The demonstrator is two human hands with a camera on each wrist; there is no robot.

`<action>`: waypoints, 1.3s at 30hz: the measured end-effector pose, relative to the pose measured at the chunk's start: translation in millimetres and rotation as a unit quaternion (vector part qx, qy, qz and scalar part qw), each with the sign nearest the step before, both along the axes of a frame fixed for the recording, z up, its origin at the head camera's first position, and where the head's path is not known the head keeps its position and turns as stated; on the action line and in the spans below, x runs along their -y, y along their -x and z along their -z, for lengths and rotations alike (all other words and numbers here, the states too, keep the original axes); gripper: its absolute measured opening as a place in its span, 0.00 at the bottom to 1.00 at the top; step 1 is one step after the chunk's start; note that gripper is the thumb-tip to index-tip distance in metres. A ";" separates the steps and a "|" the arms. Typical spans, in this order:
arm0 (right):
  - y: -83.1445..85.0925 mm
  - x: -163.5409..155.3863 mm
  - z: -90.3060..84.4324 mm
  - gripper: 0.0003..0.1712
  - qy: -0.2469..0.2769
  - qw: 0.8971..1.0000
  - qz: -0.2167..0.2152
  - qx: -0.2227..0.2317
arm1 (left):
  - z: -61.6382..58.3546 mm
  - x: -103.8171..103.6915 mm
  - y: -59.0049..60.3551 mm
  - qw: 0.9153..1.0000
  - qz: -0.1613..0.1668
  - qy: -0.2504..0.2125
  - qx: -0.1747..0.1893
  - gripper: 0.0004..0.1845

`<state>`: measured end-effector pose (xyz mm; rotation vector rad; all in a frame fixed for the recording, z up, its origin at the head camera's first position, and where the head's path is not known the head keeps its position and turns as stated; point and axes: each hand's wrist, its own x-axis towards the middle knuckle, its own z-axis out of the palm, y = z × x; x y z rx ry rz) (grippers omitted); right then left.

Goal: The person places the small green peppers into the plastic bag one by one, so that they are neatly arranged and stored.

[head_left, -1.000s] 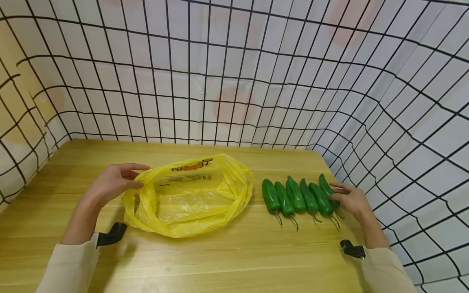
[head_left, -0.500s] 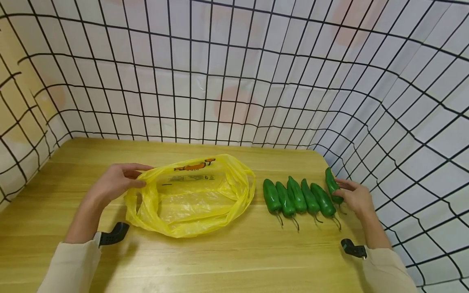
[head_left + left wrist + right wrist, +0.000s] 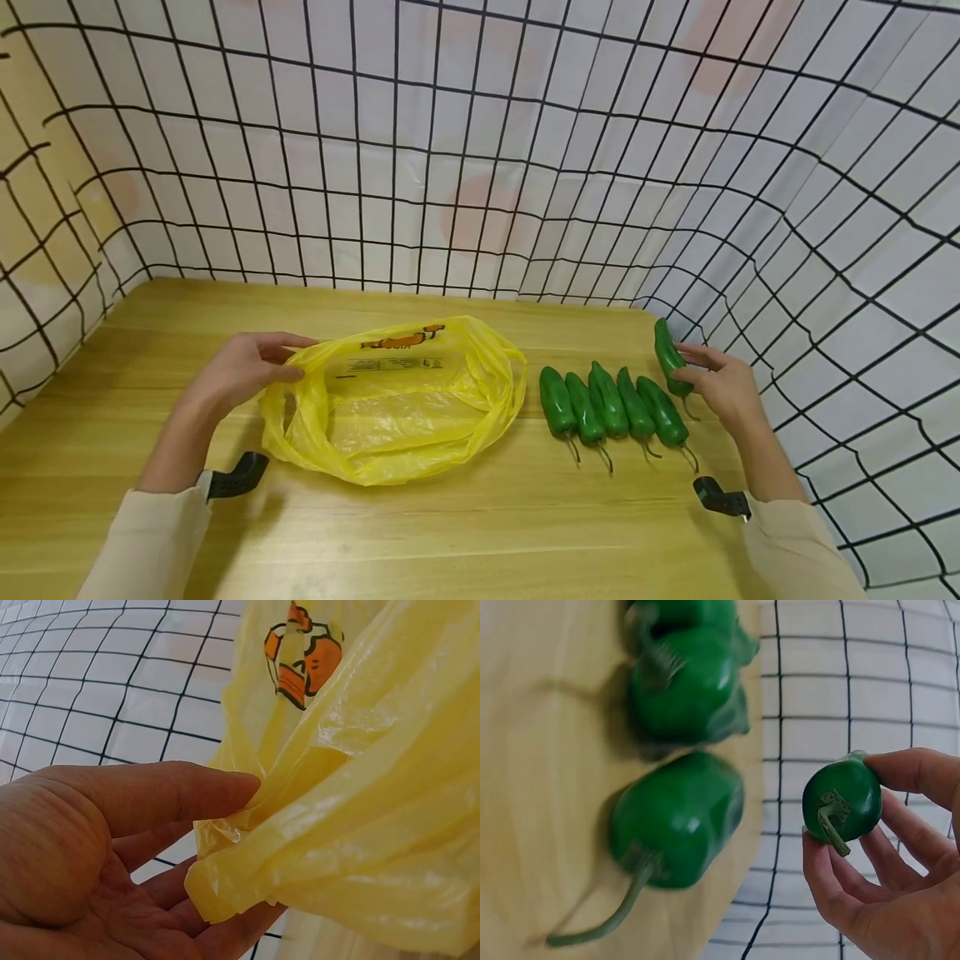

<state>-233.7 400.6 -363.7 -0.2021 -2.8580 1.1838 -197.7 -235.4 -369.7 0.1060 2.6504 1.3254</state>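
A yellow plastic bag (image 3: 397, 400) lies open on the wooden table (image 3: 450, 533). My left hand (image 3: 243, 371) pinches the bag's left rim (image 3: 225, 855) between thumb and fingers. To the bag's right, several green peppers (image 3: 607, 404) lie side by side with stems toward me. My right hand (image 3: 720, 387) holds one green pepper (image 3: 667, 358) lifted off the table, just right of the row. In the right wrist view the held pepper (image 3: 841, 799) shows stem-end on, gripped by fingers and thumb, with the row's peppers (image 3: 676, 821) to its left.
A black wire grid (image 3: 480, 167) over white sheeting fences the table at the back and both sides, close to my right hand. Black wrist-camera mounts (image 3: 238, 475) show at both sleeves.
My right hand has gripped the rightmost pepper and lifted it up and away from the row. The left hand has stayed on the bag's rim.
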 end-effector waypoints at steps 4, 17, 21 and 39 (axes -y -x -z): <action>2.7 14.6 -6.8 0.35 0.008 1.000 -0.022 -0.008 | -0.1 0.5 -0.8 1.000 0.001 0.000 0.002 0.28; 13.5 45.4 -8.1 0.32 0.047 0.996 -0.070 -0.015 | 1.5 -5.7 3.2 1.000 0.008 -0.004 -0.007 0.27; 11.1 57.0 -8.9 0.31 0.059 0.995 -0.081 -0.018 | 1.9 -4.1 2.3 1.000 0.011 -0.006 -0.004 0.27; 16.0 96.1 -5.4 0.28 0.078 0.988 -0.129 -0.022 | 0.5 -3.0 0.3 1.000 0.006 -0.001 0.007 0.27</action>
